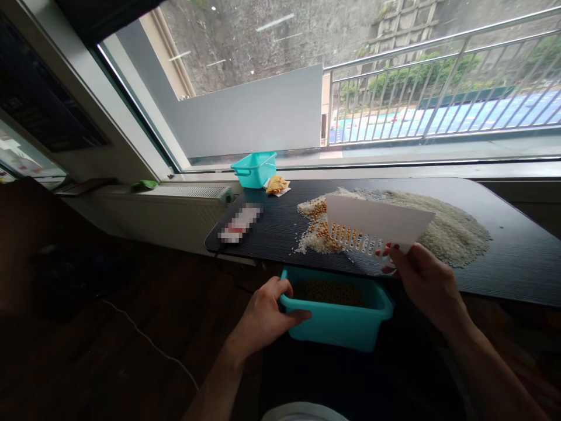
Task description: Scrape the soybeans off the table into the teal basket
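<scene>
My left hand [265, 313] grips the left end of a teal plastic bin [337, 327], thumb outside and fingers over the rim. The bin sits just below the table's front edge and holds a layer of small brownish grains or beans [328, 291]. In my right hand [423, 272], pinched at its lower right corner, is a white slotted scraper [377, 216]. It is tilted over the table, and golden beans show through its slots. Behind and left of it lie golden beans [318, 217] mixed with white grains. A larger pile of rice [456, 228] spreads to the right, partly hidden by the scraper.
The dark table [272, 228] stands against a window. At its back left are a second teal bin [256, 169] and a crumpled yellow item [277, 185] on white paper. A blurred flat object [241, 223] lies near the left edge. A radiator [175, 213] stands left.
</scene>
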A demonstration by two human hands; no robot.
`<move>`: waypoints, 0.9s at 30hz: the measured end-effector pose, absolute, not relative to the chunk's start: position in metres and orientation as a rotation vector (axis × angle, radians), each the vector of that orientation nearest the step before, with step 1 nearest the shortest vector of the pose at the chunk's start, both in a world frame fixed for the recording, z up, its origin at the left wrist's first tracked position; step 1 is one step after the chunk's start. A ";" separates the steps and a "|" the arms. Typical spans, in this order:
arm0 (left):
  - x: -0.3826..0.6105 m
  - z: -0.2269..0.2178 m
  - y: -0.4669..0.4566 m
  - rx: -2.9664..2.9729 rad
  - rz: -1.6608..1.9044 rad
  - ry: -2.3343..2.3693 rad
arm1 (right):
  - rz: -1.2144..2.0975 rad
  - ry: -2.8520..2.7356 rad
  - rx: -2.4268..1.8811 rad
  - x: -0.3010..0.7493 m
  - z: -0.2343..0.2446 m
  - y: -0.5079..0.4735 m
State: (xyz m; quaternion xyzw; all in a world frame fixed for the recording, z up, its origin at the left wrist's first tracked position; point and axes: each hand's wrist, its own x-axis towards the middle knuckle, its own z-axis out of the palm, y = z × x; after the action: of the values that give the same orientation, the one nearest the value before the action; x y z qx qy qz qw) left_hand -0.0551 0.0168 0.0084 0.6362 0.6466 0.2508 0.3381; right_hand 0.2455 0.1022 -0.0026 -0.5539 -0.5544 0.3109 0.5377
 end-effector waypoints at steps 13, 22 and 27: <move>-0.055 0.011 0.017 1.657 0.641 1.691 | 0.768 -1.352 -1.326 0.241 0.000 0.093; -0.055 0.008 0.017 1.663 0.652 1.695 | 0.707 -1.277 -1.417 0.264 0.010 0.078; -0.054 0.008 0.016 1.662 0.660 1.693 | 0.733 -1.246 -1.489 0.281 0.006 0.067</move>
State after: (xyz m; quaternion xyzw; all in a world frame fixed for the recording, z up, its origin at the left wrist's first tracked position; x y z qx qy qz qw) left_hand -0.0543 0.0161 0.0080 0.6364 0.6482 0.2528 0.3332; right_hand 0.2810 0.0667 0.0061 -0.6180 -0.5169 0.3044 0.5081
